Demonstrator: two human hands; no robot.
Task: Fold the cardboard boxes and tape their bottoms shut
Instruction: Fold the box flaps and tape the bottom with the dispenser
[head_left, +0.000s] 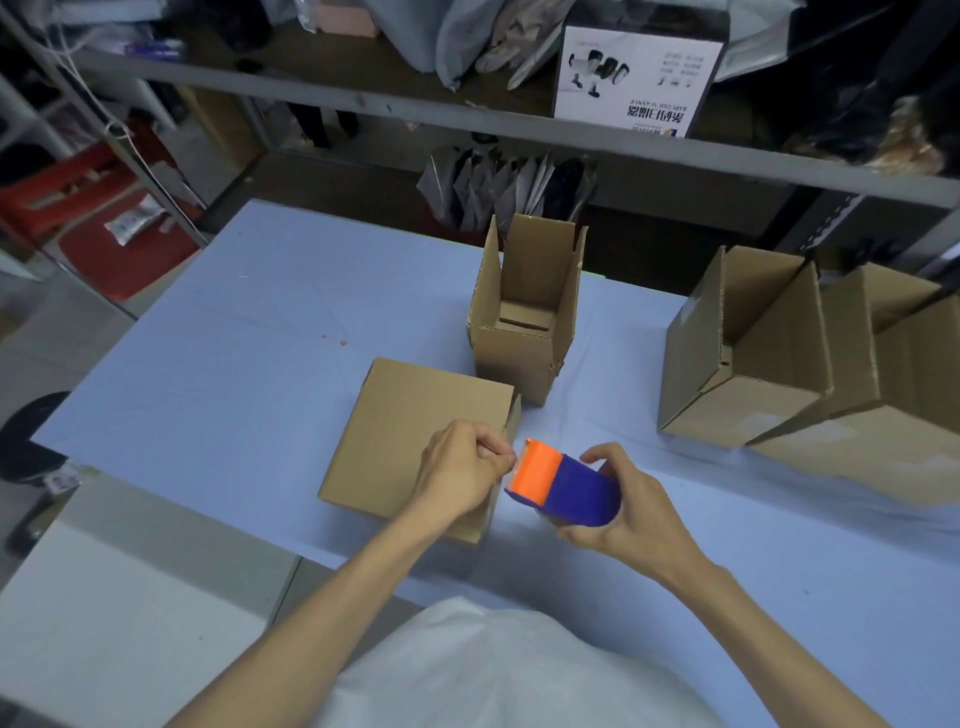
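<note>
A folded cardboard box (410, 431) lies on the blue table (234, 364) with a closed flat face up. My right hand (628, 512) grips a blue and orange tape dispenser (563, 483) just right of that box. My left hand (462, 475) hovers over the box's right edge and pinches at the dispenser's orange front end, thumb against fingertip; the tape itself is too thin to make out. An upright open box (524, 322) stands behind, its flaps raised.
Two larger open boxes (753, 353) lie tipped together at the table's right side. A metal shelf (467, 119) with bags and a white product box (634, 78) runs along the back. A black stool (31, 441) stands left of the table.
</note>
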